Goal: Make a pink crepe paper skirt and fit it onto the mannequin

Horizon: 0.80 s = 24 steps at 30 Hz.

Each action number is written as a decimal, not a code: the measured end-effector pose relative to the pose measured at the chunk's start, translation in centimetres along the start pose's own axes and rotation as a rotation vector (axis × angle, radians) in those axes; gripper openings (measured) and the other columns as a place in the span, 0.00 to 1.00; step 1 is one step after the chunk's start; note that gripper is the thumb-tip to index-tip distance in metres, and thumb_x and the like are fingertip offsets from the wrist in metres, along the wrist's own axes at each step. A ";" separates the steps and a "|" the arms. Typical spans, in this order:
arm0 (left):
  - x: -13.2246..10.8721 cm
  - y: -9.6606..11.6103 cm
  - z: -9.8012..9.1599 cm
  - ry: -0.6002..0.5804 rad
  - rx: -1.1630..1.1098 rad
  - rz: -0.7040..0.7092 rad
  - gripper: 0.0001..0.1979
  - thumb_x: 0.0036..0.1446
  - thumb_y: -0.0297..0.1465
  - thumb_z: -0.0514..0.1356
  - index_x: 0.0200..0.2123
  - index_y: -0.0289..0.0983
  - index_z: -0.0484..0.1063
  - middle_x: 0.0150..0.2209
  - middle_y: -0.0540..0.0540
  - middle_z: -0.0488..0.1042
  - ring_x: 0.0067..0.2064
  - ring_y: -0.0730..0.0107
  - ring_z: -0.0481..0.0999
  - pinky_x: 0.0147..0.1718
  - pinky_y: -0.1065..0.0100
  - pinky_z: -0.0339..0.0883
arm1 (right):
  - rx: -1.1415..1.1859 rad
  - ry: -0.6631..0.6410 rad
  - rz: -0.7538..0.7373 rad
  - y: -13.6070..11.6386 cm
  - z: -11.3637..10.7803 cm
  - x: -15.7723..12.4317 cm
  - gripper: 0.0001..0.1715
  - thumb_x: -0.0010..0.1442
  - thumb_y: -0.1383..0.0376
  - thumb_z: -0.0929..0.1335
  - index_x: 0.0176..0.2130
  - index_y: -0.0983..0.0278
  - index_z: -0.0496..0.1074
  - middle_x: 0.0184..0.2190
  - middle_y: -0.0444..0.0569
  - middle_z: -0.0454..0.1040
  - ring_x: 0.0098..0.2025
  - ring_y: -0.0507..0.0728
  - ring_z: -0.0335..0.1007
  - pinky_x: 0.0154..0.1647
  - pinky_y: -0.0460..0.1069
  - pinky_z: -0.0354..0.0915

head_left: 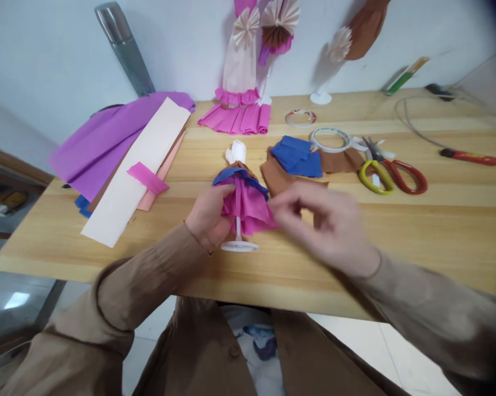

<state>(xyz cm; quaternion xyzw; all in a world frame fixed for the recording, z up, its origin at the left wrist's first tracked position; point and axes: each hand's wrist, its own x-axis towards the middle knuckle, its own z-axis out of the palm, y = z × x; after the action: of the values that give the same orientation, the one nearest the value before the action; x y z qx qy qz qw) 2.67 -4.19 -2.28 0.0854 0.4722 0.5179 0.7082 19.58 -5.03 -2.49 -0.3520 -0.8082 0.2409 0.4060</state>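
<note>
A small white figure on a round white stand (239, 247) wears a layered paper skirt (251, 208), magenta below blue and brown. My left hand (212, 215) is closed round the left side of the skirt, its thumb on the blue layer; some fingers are hidden behind the paper. Just right of the skirt, my right hand (326, 223) is blurred, with thumb and forefinger pinched together near the magenta edge. Whatever lies between those fingertips, if anything, is too small and smeared to make out.
Purple paper (107, 143) and a cream strip (136, 170) lie left. Blue folded paper (298, 155), a tape roll (331, 140) and scissors (392, 171) lie right. Dressed figures, including one with a pink-hemmed skirt (239, 71), stand by the wall near a grey flask (126, 50). A red-handled tool (470, 157) lies far right.
</note>
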 end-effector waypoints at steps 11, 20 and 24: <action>0.1 -0.5 0.5 0.010 0.047 0.149 0.03 0.50 0.22 0.64 0.29 0.33 0.72 0.27 0.49 0.75 0.28 0.73 0.74 0.35 0.68 0.70 | -0.431 -0.284 -0.321 -0.9 4.3 -2.9 0.13 0.63 0.73 0.61 0.37 0.69 0.75 0.38 0.56 0.78 0.33 0.57 0.73 0.29 0.51 0.69; 0.4 -1.4 0.8 0.029 0.254 0.260 0.06 0.46 0.18 0.62 0.23 0.32 0.72 0.23 0.50 0.73 0.26 0.74 0.72 0.30 0.69 0.65 | -0.450 -0.304 -0.335 -1.0 4.8 -2.6 0.13 0.62 0.75 0.61 0.32 0.67 0.72 0.29 0.51 0.74 0.28 0.57 0.69 0.26 0.51 0.63; 0.3 -1.3 1.3 0.127 0.220 0.250 0.10 0.48 0.17 0.61 0.19 0.34 0.69 0.20 0.52 0.70 0.23 0.75 0.68 0.28 0.70 0.63 | -0.425 -0.291 -0.343 -0.9 4.9 -2.6 0.13 0.61 0.76 0.61 0.31 0.68 0.72 0.29 0.52 0.74 0.29 0.57 0.69 0.27 0.51 0.63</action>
<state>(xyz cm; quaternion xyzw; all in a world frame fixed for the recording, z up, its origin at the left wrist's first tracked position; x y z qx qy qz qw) 4.48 -4.06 -2.55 0.1875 0.5555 0.5513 0.5935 16.28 -8.09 -5.88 -0.2492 -0.9378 0.0421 0.2382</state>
